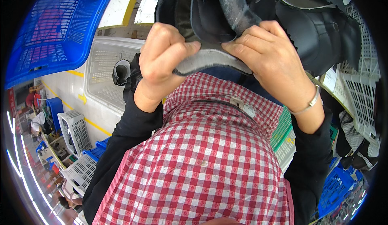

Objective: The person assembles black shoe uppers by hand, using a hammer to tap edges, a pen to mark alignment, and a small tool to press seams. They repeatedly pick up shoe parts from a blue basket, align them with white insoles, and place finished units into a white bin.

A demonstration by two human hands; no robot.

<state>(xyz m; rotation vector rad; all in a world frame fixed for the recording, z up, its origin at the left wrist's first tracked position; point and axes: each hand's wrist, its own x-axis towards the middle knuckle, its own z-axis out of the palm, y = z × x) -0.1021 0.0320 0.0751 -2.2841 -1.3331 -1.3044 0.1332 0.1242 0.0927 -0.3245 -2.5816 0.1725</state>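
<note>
Both hands pinch the near end of a black shoe upper (208, 21), thumbs on top and fingers curled under. My left hand (161, 55) closes on its left side and my right hand (266, 55) on its right. Between them the edge curves round, showing a grey fuzzy lining strip (214, 61). The upper's opening faces up, with a shiny greyish band (232, 4) across its far part. More black leather pieces (313, 35) with jagged edges lie just right of my right hand. The far end of the upper is cut off by the picture's top.
At the left stand a blue crate (76, 31) and a white crate (92, 67) with a black shoe part (121, 72) by it. A white slotted crate (363, 99) and a blue basket (335, 188) are on the right. Yellow lines (99, 126) mark the floor.
</note>
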